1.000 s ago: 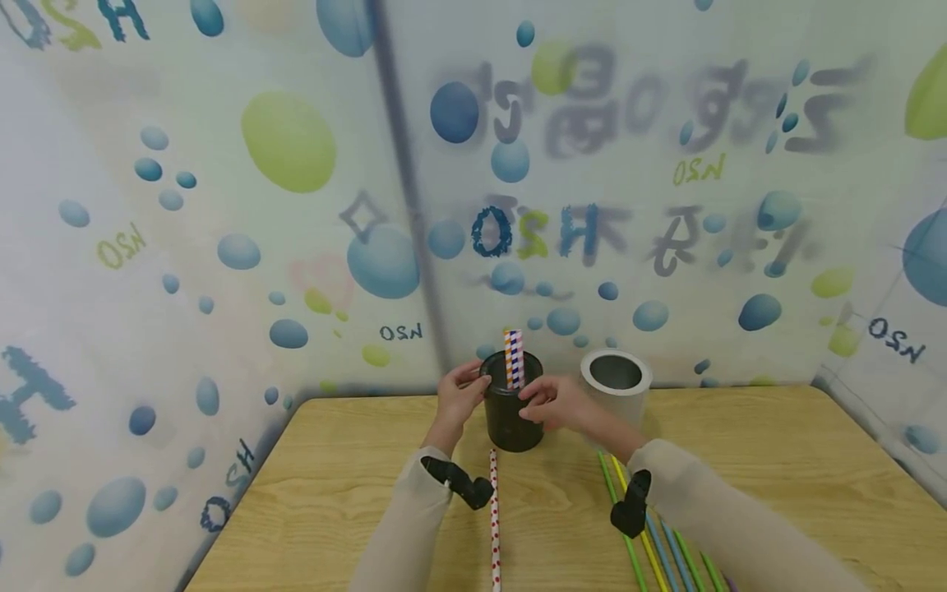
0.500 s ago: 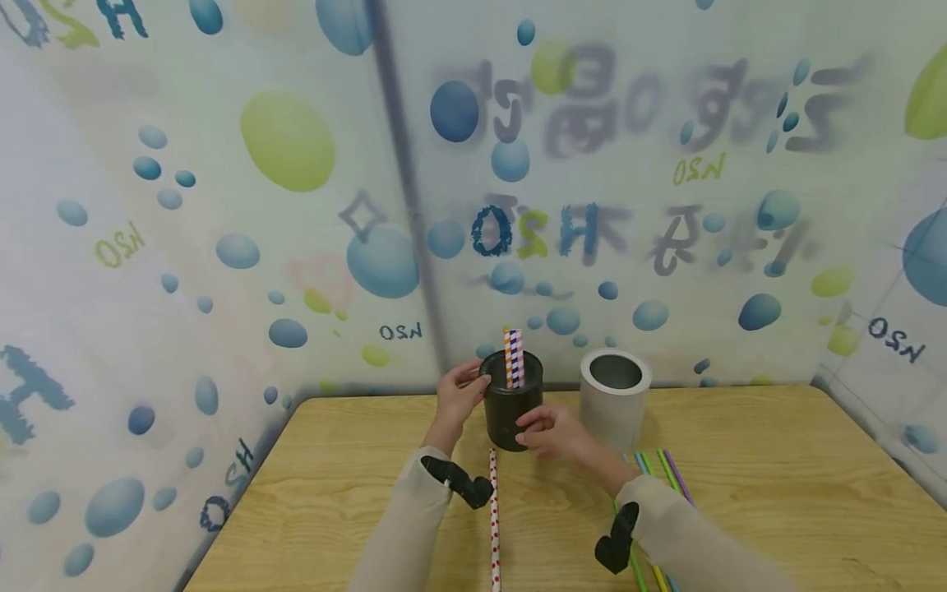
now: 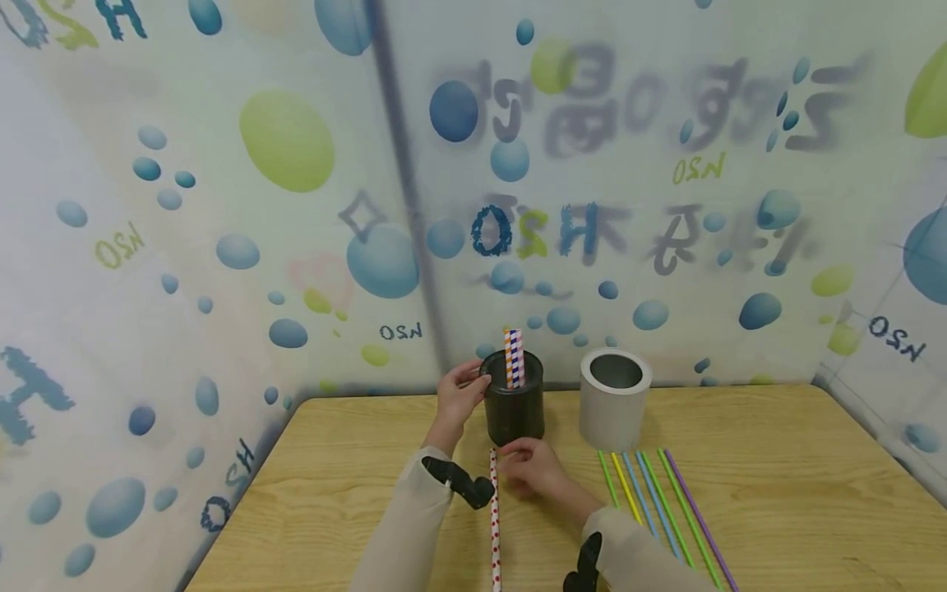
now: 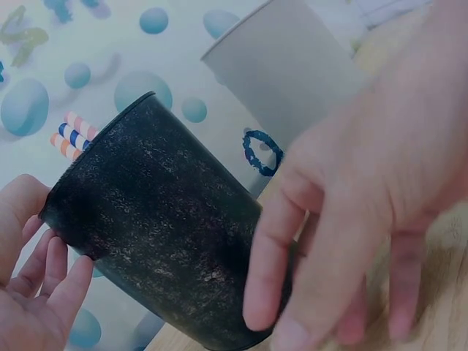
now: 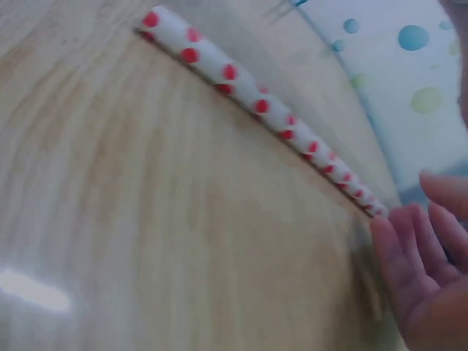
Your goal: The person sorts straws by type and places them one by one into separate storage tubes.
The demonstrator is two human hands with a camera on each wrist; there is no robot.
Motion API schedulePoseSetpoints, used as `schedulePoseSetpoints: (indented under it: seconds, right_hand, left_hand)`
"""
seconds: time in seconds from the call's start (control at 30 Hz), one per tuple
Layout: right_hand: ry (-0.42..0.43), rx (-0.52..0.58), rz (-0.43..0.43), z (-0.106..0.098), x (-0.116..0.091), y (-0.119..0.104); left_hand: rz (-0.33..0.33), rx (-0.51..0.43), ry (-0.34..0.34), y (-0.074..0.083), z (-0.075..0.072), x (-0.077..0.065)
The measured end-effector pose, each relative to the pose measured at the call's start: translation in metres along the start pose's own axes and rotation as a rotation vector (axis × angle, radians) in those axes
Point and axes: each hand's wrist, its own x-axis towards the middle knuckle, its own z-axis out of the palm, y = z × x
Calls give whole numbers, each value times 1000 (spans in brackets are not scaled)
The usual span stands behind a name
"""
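Observation:
My left hand (image 3: 460, 403) holds the black cup (image 3: 515, 418) at its left side near the rim, thumb and fingers touching it in the left wrist view. Upright in that cup stand several striped paper straws (image 3: 514, 359) in orange, blue and pink. A white paper straw with red dots (image 3: 496, 530) lies on the table in front of the cup. Beside its far end is my right hand (image 3: 538, 469), fingers loosely bent and nothing held. From the right wrist view, the fingertips (image 5: 382, 227) are close to the straw's end; contact is unclear.
A light grey cup (image 3: 614, 411) stands to the right of the black one. Several thin coloured sticks (image 3: 654, 493), green, yellow, blue and purple, lie side by side on the wooden table (image 3: 799, 485). A patterned curtain (image 3: 666, 247) rises behind the table.
My right hand has left the black cup's right side and come down and left to the dotted straw's far end. The left hand stays at the cup.

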Motion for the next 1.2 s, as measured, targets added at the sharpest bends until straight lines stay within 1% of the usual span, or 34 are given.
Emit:
schedulePoseSetpoints:
  seconds: [0.1,0.23,0.4,0.53,0.7,0.83,1.0,1.2]
  right_hand:
    - [63,21,8,8,0,8]
    - [134,32,-5,15,1,13]
    - [191,12,-58,22,0,14]
    - [252,-57,-60,27,1,16]
    - [316,-200,-43,32,2,15]
    - [357,-288,-31,34,1,13]
    - [397,-358,7,37,2,9]
    - [401,-388,46,37,4,7]
  left_hand:
    - [1,-2,-2,0,0,0]
    - [-1,-9,1,0,1,0]
    - [0,-7,6,-1,1,2]
    - [-3,-2,9,-1,2,2]
    - [-7,0,18,-2,2,2]
    - [-8,3,19,-3,2,2]
    - [-14,7,19,-3,3,3]
    - [-22,7,19,-3,2,3]
